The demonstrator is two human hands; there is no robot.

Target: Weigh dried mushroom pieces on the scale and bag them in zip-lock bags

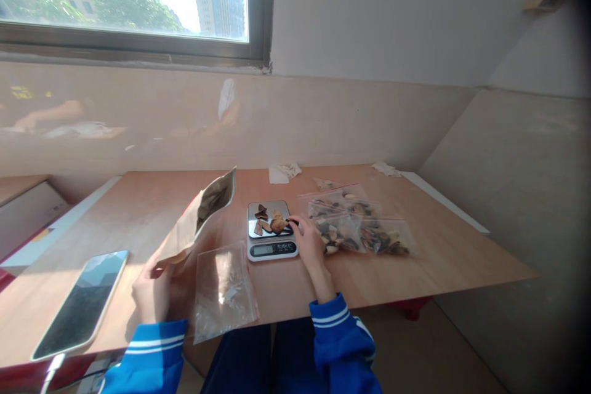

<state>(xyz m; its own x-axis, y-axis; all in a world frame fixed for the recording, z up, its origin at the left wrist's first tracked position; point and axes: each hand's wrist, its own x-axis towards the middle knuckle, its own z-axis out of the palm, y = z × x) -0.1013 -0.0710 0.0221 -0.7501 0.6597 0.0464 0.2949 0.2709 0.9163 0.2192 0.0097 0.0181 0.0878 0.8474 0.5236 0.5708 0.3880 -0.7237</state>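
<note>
One paper bag (184, 231) slants lengthwise, its mouth toward upper right, gripped by left hand (152, 289). Right hand (310, 245) touches dried slices (278, 225), its hold unclear.

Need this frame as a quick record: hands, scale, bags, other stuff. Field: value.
left hand: holding a paper bag, tilted, mouth open
right hand: fingertips at a dark piece on the right side of the scale; grip unclear
scale plate: several dried pieces
scale display: too small to read
filled bags: clear, bunched right of the scale
flat bag: clear, between paper bag and scale, nearer the person
phone: far left, cable attached
</note>
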